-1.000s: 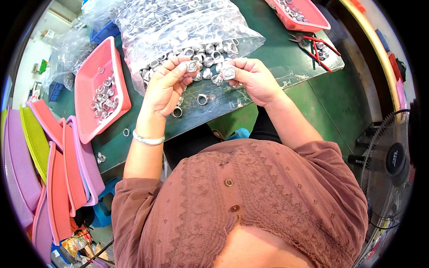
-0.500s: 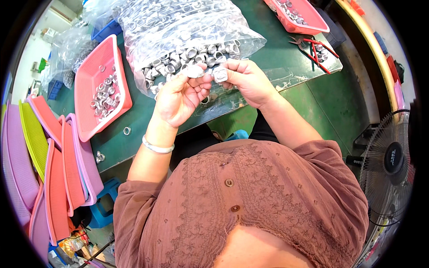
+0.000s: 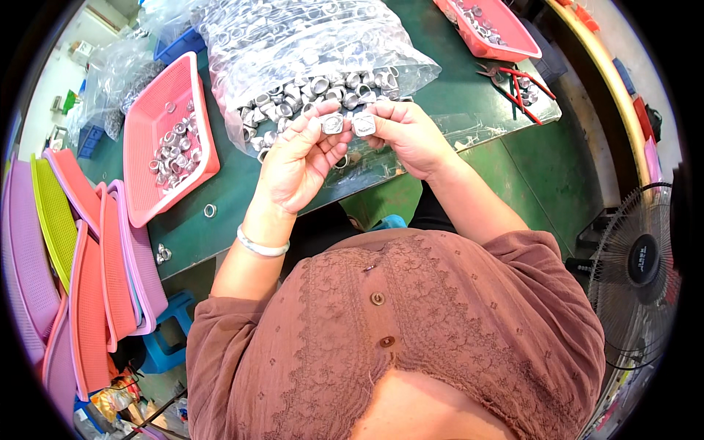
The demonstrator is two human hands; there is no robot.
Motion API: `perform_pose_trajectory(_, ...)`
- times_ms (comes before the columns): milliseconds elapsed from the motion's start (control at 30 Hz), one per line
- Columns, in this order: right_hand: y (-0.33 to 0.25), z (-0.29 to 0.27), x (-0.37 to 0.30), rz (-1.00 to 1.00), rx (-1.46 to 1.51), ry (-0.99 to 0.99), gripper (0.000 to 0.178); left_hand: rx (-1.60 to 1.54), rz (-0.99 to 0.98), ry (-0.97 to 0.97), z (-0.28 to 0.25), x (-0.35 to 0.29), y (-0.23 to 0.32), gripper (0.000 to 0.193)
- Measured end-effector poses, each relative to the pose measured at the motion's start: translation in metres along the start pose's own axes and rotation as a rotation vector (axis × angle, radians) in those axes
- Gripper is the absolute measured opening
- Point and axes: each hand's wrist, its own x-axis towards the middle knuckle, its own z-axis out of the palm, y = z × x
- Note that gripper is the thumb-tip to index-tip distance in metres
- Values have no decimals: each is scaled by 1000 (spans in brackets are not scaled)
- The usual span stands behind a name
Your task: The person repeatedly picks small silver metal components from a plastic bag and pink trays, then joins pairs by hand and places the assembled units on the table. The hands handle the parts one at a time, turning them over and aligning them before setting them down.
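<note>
My left hand point(image 3: 299, 163) pinches a silvery metal ring point(image 3: 332, 123) with a broad flat face turned up. Close beside it, my right hand point(image 3: 412, 138) grips another ring point(image 3: 364, 124), whose squarish face shows a raised pattern too small to make out. The two faces are side by side, just over the near edge of the green table. Right beyond my fingers, many loose rings point(image 3: 284, 101) spill from the mouth of a big clear plastic bag point(image 3: 308, 40). The bands of the held rings are partly hidden by my fingers.
A pink basket point(image 3: 132, 158) with several rings stands at left, another pink basket point(image 3: 506, 53) at far right. Red-handled pliers point(image 3: 519, 92) lie near the table's right corner. One ring point(image 3: 210, 210) lies alone. Stacked baskets point(image 3: 88, 315) crowd the left; a fan point(image 3: 642, 260) stands right.
My left hand has turned its ring so the patterned face shows beside the other one, and has shifted slightly right. The right hand has barely moved.
</note>
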Motion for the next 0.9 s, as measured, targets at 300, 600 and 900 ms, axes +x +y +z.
perform_pose_trajectory(300, -1, 1, 0, -3, -50, -19, 12, -78, -3, -27, -9, -2, 0, 42)
perform_pose_trajectory(600, 2, 2, 0, -2, -70, -37, 14, -108, 6, 20, -7, -2, -4, 36)
perform_pose_trajectory(900, 5, 5, 0, 12, -59, -73, 14, 103, -50, 141, -1, -6, -2, 39)
